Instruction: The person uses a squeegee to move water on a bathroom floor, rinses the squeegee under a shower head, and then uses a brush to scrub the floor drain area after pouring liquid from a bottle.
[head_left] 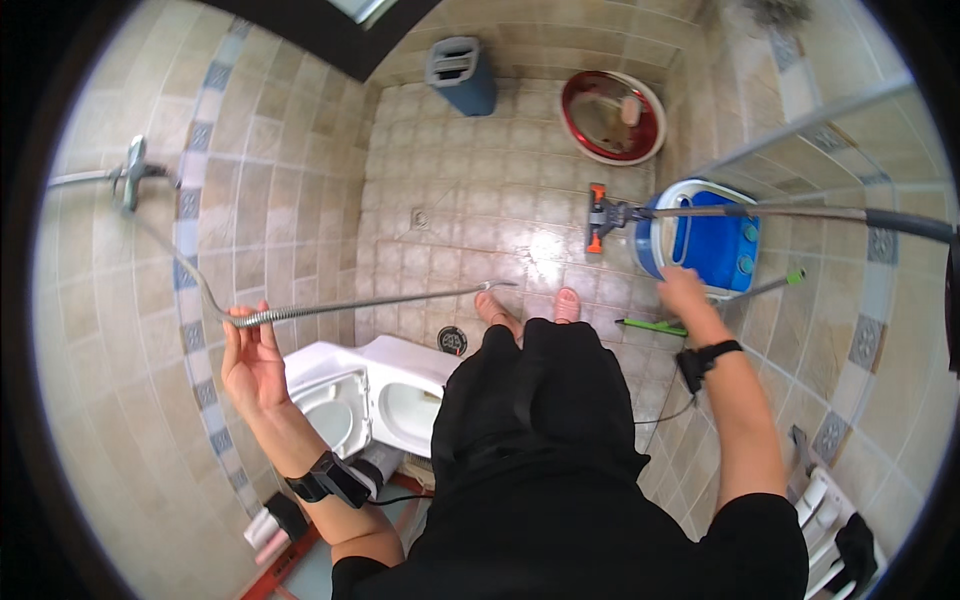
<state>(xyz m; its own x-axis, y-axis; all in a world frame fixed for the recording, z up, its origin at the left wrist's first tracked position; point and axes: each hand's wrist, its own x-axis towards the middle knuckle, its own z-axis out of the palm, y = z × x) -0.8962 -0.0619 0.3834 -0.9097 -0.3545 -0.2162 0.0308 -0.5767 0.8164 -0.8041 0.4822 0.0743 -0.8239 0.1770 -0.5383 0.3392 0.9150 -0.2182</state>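
Note:
My left hand point(255, 365) is raised on the left, its fingers closed round a flexible metal shower hose point(370, 303). One end of the hose runs up to the wall tap point(133, 175); the other reaches out past my hand and points over the floor by my feet. At the right, my right hand point(683, 292) is over the near corner of a blue-and-white mop bucket point(712, 235). Its fingers are blurred and partly hidden, and contact with the rim is unclear. Across the bucket lies the long handle of a mop point(603, 216) with orange-ended head.
A red basin point(652, 112) and a blue-grey bin point(470, 85) stand by the far wall. Near my right foot lies a green-ended pole point(655, 325). The white toilet point(405, 410) has its lid up at my left. Floor drains point(421, 219) sit in the wet-looking tiles.

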